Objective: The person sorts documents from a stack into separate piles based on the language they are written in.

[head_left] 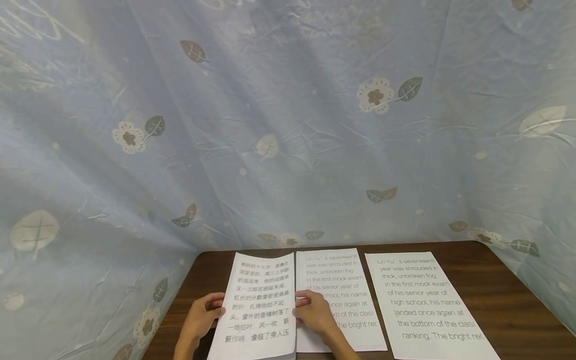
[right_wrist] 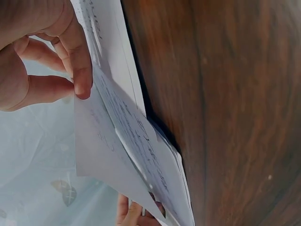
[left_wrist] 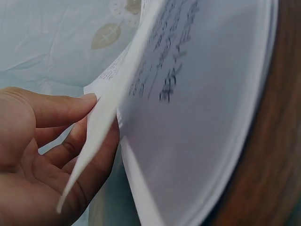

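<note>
A printed sheet of paper (head_left: 258, 305) with large Chinese text is held between both hands at the left of the table, over a stack of other sheets. My left hand (head_left: 198, 320) pinches its left edge between thumb and fingers. At the opposite edge, my right hand (head_left: 317, 315) grips the paper with thumb and fingertips, overlapping the middle pages in the head view. In the left wrist view the lifted sheet (left_wrist: 106, 106) bows away from the stack (left_wrist: 202, 103). From the right wrist, the raised sheet (right_wrist: 96, 146) stands at an angle to printed pages (right_wrist: 141, 136) beneath.
A middle pile of pages (head_left: 355, 325) with English text lies right beside the held sheet. Farther right lies another page with English text (head_left: 427, 310). The dark wooden table (head_left: 477, 280) meets a pale blue patterned cloth (head_left: 306, 165) behind and to the left.
</note>
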Tool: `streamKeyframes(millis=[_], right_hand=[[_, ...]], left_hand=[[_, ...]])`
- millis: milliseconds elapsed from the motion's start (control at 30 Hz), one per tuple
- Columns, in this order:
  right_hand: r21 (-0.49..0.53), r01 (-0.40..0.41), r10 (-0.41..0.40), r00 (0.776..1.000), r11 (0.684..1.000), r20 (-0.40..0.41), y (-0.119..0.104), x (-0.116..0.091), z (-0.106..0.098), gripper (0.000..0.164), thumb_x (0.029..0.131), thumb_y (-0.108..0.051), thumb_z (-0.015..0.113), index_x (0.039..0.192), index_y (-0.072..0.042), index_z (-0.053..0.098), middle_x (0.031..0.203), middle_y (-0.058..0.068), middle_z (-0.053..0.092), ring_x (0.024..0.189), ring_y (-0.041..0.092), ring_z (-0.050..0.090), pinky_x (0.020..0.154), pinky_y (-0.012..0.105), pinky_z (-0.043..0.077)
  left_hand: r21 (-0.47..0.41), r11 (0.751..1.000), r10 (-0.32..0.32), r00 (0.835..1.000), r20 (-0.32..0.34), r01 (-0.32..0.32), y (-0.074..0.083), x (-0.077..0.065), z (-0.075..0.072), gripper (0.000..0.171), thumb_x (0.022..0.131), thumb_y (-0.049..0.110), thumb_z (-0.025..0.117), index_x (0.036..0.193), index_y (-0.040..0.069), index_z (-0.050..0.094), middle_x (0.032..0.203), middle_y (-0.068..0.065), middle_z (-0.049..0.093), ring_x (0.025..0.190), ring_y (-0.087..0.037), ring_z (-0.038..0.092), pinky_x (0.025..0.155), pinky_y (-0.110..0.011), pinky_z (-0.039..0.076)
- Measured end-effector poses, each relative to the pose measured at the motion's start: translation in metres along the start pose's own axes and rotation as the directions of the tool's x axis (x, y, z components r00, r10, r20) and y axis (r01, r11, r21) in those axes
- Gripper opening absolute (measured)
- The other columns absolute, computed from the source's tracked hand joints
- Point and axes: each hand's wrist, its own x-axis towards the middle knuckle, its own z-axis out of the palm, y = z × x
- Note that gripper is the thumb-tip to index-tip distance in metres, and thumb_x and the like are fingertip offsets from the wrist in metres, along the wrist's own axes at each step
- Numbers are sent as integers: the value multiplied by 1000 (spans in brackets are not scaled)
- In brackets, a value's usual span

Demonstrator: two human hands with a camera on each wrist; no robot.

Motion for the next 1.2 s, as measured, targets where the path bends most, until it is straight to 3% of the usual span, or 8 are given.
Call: streamKeyframes(millis=[300,933,1200], right_hand=[[-27,-4,3,1000,1000,-5,0,2,7,55,83,0,74,137,5,65,101,8,70,79,16,70,67,29,64],[-71,36,-36,999,997,7,4,1,8,52,84,0,75,134,9,66,98,7,71,76,13,72,62,25,61],[-154,88,-92,995,984,-23,2,-1,8,40,85,-3,78,123,7,73,93,5,73,68,13,71,57,23,56]], left_hand=[[28,1000,10,1000,-10,-10,-6,3,-5,45,92,-7,72,136,-9,65,115,-19,70,93,-21,69,73,-39,65],[32,999,13,1000,-5,-13,-6,0,-3,43,92,-8,70,135,-10,65,114,-20,69,92,-22,68,72,-37,64],[50,999,17,1000,-16,-17,-6,-1,-5,42,93,-7,69,134,-11,65,112,-19,70,90,-22,69,71,-37,64]])
